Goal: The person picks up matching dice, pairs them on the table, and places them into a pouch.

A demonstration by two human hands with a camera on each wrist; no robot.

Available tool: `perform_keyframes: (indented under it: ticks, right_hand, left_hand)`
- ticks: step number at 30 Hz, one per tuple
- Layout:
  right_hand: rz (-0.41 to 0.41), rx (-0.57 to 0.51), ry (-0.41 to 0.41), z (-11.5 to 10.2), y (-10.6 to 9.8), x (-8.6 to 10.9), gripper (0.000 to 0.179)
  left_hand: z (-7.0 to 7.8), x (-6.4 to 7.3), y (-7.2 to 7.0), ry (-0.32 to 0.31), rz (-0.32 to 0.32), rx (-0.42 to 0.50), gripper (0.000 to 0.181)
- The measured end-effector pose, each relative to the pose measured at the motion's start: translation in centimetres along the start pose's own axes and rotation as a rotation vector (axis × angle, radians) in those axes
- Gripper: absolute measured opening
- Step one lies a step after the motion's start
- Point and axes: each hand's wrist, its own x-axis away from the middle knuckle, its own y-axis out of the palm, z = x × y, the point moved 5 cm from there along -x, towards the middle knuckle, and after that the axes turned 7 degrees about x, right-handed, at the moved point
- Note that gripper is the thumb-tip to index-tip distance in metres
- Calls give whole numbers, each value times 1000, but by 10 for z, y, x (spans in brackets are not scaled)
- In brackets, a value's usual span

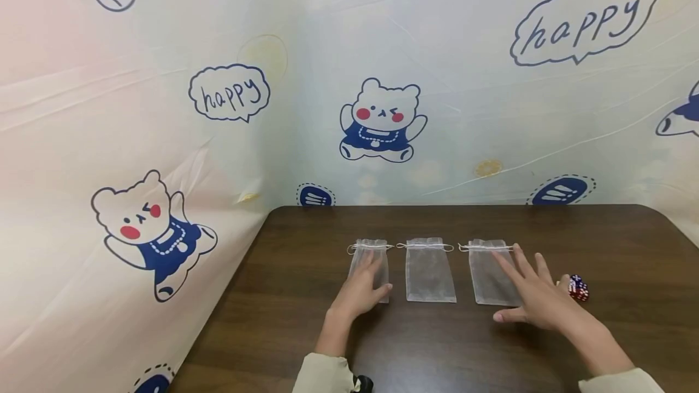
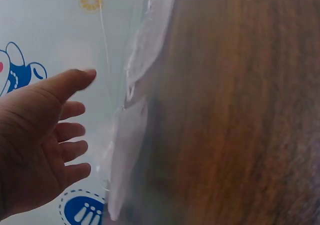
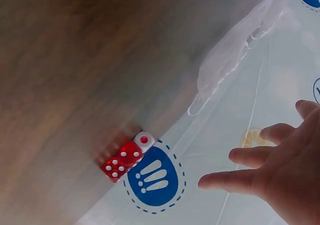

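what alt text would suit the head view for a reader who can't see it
A left hand and right hand partly cover the outer two of three sheer white bags lying in a row on a brown table. Dice sit just right of the right hand. Behind, a pale cloth shows cartoon bears and "happy" bubbles.

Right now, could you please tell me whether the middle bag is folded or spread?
Spread: the middle bag lies flat on the table, its rectangular outline showing.
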Motion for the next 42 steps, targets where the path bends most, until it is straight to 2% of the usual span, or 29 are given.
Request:
perform_keyframes:
  ticks: [7, 14, 23, 27, 29, 33, 39, 42]
  right_hand:
    - [-16, -25, 20, 5, 4, 5, 117]
    - [6, -35, 32, 10, 7, 8, 117]
    - [14, -29, 72, 17, 3, 8, 116]
    - [13, -36, 97, 24, 0, 9, 114]
    - [25, -29, 108, 29, -1, 11, 111]
    - [101, 18, 142, 41, -11, 13, 96]
    - [229, 27, 245, 70, -33, 19, 68]
    - [239, 8, 296, 86, -37, 24, 59]
  left_hand:
    - [-7, 3, 7, -29, -31, -27, 52]
    - [-14, 7, 15, -91, -72, -37, 50]
    - [-14, 10, 16, -109, -102, -87, 49]
    - [-13, 10, 18, -135, -135, -68, 50]
    - [-13, 10, 20, -148, -146, -60, 50]
    - [-16, 11, 21, -145, -140, -32, 51]
    - [-16, 11, 20, -94, -111, -22, 50]
    - [-15, 10, 20, -110, -123, -36, 51]
